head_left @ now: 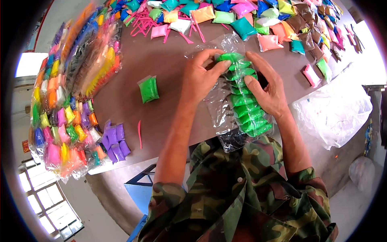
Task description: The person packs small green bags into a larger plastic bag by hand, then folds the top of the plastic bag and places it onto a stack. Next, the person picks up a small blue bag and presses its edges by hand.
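Observation:
A long row of bright green packets (pixel 246 109) lies overlapped in front of me, with a clear plastic bag (pixel 217 111) under and around it. My left hand (pixel 203 76) pinches the top end of the row between thumb and fingers. On the other side, my right hand (pixel 267 88) is closed on the row's right edge, its thumb against the packets and its fingertips near the top. A single green packet (pixel 149 89) lies apart on the brown table (pixel 129 103), left of my left hand.
Clear bags of multicoloured packets (pixel 60 105) line the left side. Purple packets (pixel 115 141) and a pink stick tool (pixel 140 134) lie near the front edge. Loose coloured packets (pixel 244 28) and pink sticks (pixel 149 20) fill the back. A whitish plastic bag (pixel 332 111) hangs at right.

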